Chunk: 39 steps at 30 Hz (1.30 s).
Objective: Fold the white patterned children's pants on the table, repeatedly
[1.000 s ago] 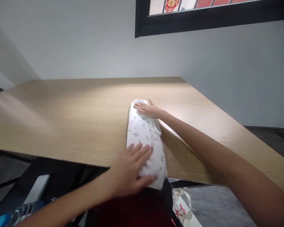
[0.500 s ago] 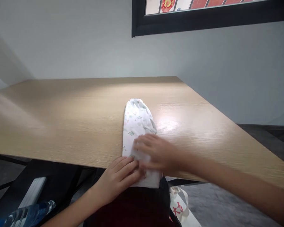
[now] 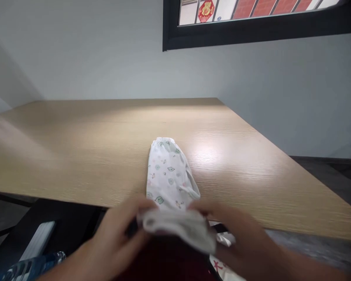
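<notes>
A white garment [image 3: 169, 171] with a small leaf print lies lengthwise on the table, its gathered elastic cuff pointing away from me. It looks like a narrow folded pair of small pants. The near end is lifted and folded up off the table's front edge. On its left corner, my left hand [image 3: 117, 238] is closed, thumb below and fingers above. My right hand [image 3: 236, 238] grips the right side of the same end. Both hands are smeared by motion, and some right fingertips are hidden behind the cloth.
The wooden table [image 3: 90, 156] reaches back to a grey wall with a dark-framed window [image 3: 222, 39]. Below its front edge at left, a water bottle [image 3: 38, 265] and a white flat object [image 3: 38, 240] rest on a black seat [image 3: 67, 218]. A printed white bag [image 3: 222, 269] is low at right.
My right hand has left the middle of the garment for its near right corner. The left hand has moved to the near left corner. The near end is now raised and the garment sits closer to me.
</notes>
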{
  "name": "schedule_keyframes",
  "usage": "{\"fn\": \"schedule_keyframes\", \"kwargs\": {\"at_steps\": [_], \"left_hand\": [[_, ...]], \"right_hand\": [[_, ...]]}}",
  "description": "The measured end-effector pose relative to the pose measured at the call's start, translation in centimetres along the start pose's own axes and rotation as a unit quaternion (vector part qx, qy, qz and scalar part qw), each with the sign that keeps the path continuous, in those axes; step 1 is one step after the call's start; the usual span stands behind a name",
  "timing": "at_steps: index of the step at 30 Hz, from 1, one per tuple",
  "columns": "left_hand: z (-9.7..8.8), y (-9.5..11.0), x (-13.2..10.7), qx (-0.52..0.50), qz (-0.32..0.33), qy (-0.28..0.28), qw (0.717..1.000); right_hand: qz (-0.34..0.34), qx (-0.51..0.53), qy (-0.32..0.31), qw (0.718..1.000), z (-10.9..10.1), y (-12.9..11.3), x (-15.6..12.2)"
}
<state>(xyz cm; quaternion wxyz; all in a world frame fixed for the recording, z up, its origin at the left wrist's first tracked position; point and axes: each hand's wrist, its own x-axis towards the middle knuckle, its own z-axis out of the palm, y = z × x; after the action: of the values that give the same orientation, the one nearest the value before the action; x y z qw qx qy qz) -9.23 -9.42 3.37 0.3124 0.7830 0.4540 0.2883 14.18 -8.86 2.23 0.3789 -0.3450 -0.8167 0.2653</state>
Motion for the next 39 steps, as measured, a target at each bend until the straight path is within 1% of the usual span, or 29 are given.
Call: {"fn": "schedule_keyframes", "kwargs": {"at_steps": [1, 3, 5, 7, 9, 10, 11, 12, 13, 15, 16, 17, 18, 19, 21, 22, 23, 25, 27, 29, 30, 32, 34, 35, 37, 39], "left_hand": [[-0.7, 0.2, 1.6, 0.014, -0.024, 0.020, 0.999], [-1.9, -0.3, 5.8, 0.042, -0.044, 0.041, 0.997], [-2.7, -1.9, 10.5, 0.071, -0.044, 0.037, 0.996], [-2.9, -4.1, 14.5, 0.119, -0.057, 0.042, 0.990], [-2.6, -6.3, 16.9, 0.153, -0.072, 0.046, 0.984], [-2.4, -7.2, 17.5, 0.168, -0.076, 0.051, 0.982], [-2.1, -7.9, 17.6, 0.184, -0.075, 0.056, 0.978], [-1.8, -8.3, 17.4, 0.202, -0.069, 0.064, 0.975], [-1.4, -8.5, 17.0, 0.219, -0.057, 0.070, 0.972], [-0.7, -8.2, 16.1, 0.249, -0.014, 0.067, 0.966], [-0.3, -7.9, 15.7, 0.260, 0.011, 0.053, 0.964], [0.2, -7.6, 15.4, 0.270, 0.038, 0.031, 0.962], [0.8, -7.3, 15.1, 0.279, 0.062, 0.006, 0.958], [1.4, -7.0, 14.9, 0.286, 0.085, -0.019, 0.954], [2.7, -6.5, 14.1, 0.297, 0.120, -0.060, 0.946], [3.3, -6.3, 13.4, 0.301, 0.132, -0.073, 0.942], [3.8, -6.0, 12.4, 0.305, 0.140, -0.083, 0.938], [4.6, -5.4, 9.8, 0.315, 0.148, -0.099, 0.932], [4.8, -4.7, 6.8, 0.328, 0.147, -0.103, 0.927], [4.5, -4.3, 4.3, 0.340, 0.149, -0.101, 0.923], [4.2, -4.3, 3.4, 0.345, 0.154, -0.097, 0.921], [3.5, -4.8, 2.7, 0.352, 0.167, -0.080, 0.917], [2.7, -5.8, 3.2, 0.360, 0.173, -0.038, 0.916], [2.4, -6.4, 3.7, 0.363, 0.175, -0.013, 0.915], [2.0, -7.5, 4.9, 0.372, 0.196, 0.033, 0.907], [1.8, -8.1, 5.9, 0.390, 0.247, 0.067, 0.885]], "right_hand": [[0.018, 0.000, 0.010, 1.000, -0.5, 0.4, 1.5], [0.069, -0.036, 0.009, 0.997, -1.5, 2.2, 5.3], [0.124, -0.082, 0.014, 0.989, -2.1, 4.7, 9.6], [0.184, -0.108, 0.014, 0.977, -2.3, 7.7, 13.2], [0.236, -0.131, -0.016, 0.963, -2.2, 10.4, 15.4], [0.246, -0.150, -0.028, 0.957, -2.0, 11.4, 16.0], [0.239, -0.175, -0.026, 0.955, -1.8, 12.2, 16.1], [0.211, -0.203, -0.006, 0.956, -1.5, 12.6, 15.9], [0.164, -0.229, 0.027, 0.959, -1.2, 12.7, 15.4], [0.039, -0.249, 0.090, 0.963, -0.4, 12.2, 14.2], [-0.022, -0.243, 0.100, 0.965, 0.1, 11.7, 13.5], [-0.072, -0.231, 0.090, 0.966, 0.6, 11.2, 13.0], [-0.107, -0.222, 0.060, 0.967, 1.2, 10.9, 12.7], [-0.127, -0.223, 0.020, 0.966, 1.7, 10.7, 12.6], [-0.132, -0.264, -0.060, 0.954, 2.6, 11.1, 13.1], [-0.119, -0.295, -0.091, 0.944, 2.9, 11.6, 13.7], [-0.100, -0.327, -0.109, 0.933, 3.0, 12.3, 14.5], [-0.048, -0.381, -0.114, 0.916, 3.0, 13.9, 16.4], [0.019, -0.406, -0.106, 0.907, 2.6, 15.2, 18.1], [0.064, -0.419, -0.109, 0.899, 2.3, 15.6, 19.2], [0.068, -0.427, -0.106, 0.895, 2.1, 15.5, 19.4], [0.033, -0.446, -0.082, 0.891, 2.0, 14.7, 18.8], [-0.035, -0.438, -0.050, 0.897, 2.1, 13.2, 17.2], [-0.071, -0.419, -0.046, 0.904, 2.0, 12.4, 16.1], [-0.138, -0.362, -0.079, 0.919, 1.9, 10.6, 13.4], [-0.173, -0.303, -0.139, 0.927, 1.6, 9.0, 10.5]]}}
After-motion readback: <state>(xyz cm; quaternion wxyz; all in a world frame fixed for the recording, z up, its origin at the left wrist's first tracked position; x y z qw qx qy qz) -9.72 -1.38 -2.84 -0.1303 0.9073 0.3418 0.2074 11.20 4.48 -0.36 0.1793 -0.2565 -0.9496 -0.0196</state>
